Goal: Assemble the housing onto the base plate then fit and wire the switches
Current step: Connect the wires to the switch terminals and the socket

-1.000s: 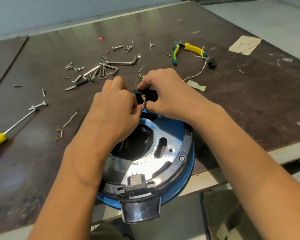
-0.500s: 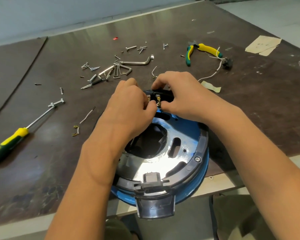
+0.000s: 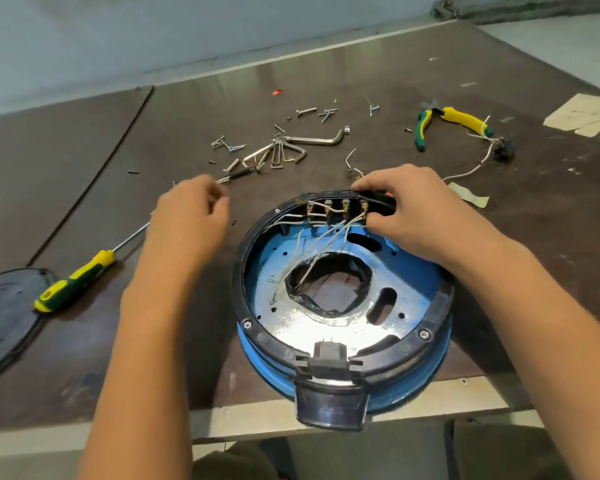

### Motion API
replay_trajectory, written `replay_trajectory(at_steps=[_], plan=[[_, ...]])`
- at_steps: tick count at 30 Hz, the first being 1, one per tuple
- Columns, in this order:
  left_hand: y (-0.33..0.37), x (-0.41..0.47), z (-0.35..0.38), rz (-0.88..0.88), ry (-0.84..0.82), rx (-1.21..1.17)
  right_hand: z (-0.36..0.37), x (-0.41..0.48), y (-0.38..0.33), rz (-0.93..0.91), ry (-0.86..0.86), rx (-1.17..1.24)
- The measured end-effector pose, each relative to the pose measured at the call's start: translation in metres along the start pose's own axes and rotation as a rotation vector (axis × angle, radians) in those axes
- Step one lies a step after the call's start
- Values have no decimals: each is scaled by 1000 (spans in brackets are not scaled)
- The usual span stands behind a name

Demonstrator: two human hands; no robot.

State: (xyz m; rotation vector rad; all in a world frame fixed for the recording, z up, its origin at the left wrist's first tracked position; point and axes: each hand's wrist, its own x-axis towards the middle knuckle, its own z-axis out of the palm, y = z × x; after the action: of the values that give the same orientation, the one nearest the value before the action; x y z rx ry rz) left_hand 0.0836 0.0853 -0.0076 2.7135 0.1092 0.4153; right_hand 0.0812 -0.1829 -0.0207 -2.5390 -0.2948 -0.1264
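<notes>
The base plate (image 3: 267, 261), blue with a glare-washed middle, lay at the near edge of the desk (image 3: 520, 237), its near side jutting over that edge. The black housing (image 3: 440, 301) ringed it, and bolt heads showed on the ring. A row of switches (image 3: 328, 204) sat in the far rim with the terminals facing inward. Thin pale wires (image 3: 326, 237) ran from them down into the dark central opening, where their ends were lost to sight. The right grip (image 3: 406, 209) clasped the housing at the right end of that row, with fingers curled over the rim and the thumb beside the terminals. It hid the last switch but for a speck of orange. The left grip (image 3: 191, 216) hung above the desk left of the unit, apart from it, motion-blurred and loosely curled. Whether it pinched anything small could not be told. A screwdriver (image 3: 73, 282) lay left of it, its shaft passing behind the hand so that the tip was hidden. A dark cover (image 3: 4, 313) was cut off by the left edge. Farther back lay scattered screws (image 3: 229, 145), too small to sort, and a bent key (image 3: 319, 140). Pliers (image 3: 454, 119) lay to the right, beside a loose white lead ending in a dark, unclear lump. Paper (image 3: 582, 114) ran out of frame at the right. On the housing's near side stood a black socket (image 3: 329, 355).
</notes>
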Motion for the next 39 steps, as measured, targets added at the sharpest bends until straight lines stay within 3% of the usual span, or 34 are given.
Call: replay_trajectory(at_steps=[3,5,12,17,23,25,28,31,35,39], plan=[[-40,-2,5,-228,-230,92,-1,0,0,20,-5,2],[-54,-4,6,-282,-315,89,0,-1,0,22,-9,11],[-66,2,16,-288,-295,64,1,0,-2,21,-19,29],[-55,-1,2,-247,-200,-319,0,-2,0,-10,-3,73],[19,-21,-38,51,-77,-760,-5,-11,-16,-179,290,271],[46,-34,-38,117,-103,-844,-8,-15,-27,-215,188,459],[70,-52,-30,99,-143,-956,-8,-24,-42,-280,-139,702],[70,-65,-25,36,-163,-1041,-8,-26,-41,-277,-246,869],[59,-73,-26,-8,-289,-1098,-10,-27,-30,-207,-303,877],[51,-77,-31,83,-354,-826,-9,-30,-30,-174,-393,791]])
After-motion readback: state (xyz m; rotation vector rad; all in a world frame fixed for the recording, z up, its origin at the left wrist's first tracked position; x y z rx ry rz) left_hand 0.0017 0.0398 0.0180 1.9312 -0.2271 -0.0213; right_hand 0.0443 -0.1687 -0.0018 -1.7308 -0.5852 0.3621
